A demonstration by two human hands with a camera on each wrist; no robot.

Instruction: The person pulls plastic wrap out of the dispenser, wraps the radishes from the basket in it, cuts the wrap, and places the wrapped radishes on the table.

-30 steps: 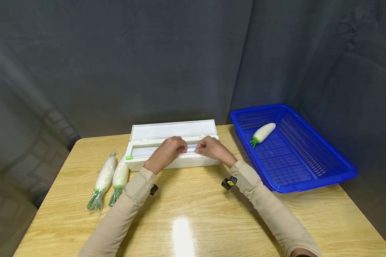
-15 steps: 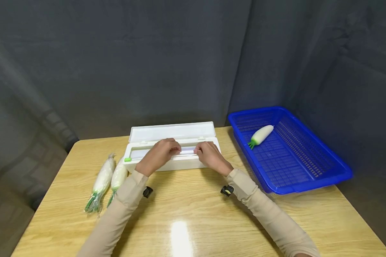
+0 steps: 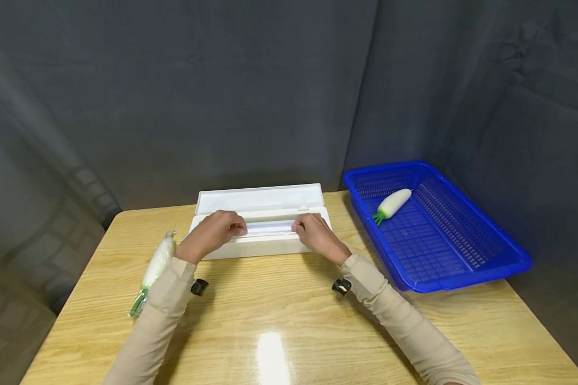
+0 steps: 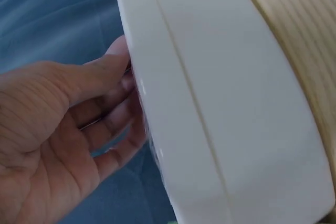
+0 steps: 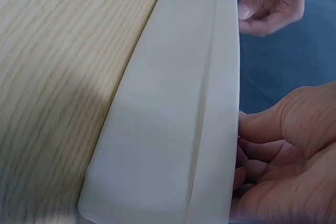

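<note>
A white cling film dispenser box (image 3: 257,247) lies on the table with its lid (image 3: 260,198) raised at the back. Clear cling film (image 3: 270,228) shows in its opening, between my two hands. My left hand (image 3: 213,233) pinches the film's edge towards the box's left end. Towards the right end, my right hand (image 3: 318,235) pinches the same edge between thumb and fingers. In both wrist views the box wall (image 4: 220,77) hides the fingertips, and the film there is hard to make out.
A blue basket (image 3: 481,221) at the right holds one white radish (image 3: 394,203) with green stalks. A film-wrapped radish (image 3: 158,263) lies left of the box, partly behind my left sleeve. The wooden table (image 3: 289,305) meets a dark curtain (image 3: 250,107) behind.
My left hand has slid left along the box, away from the right hand, and more film shows between them. The left arm now covers the second wrapped radish. The right hand has barely moved.
</note>
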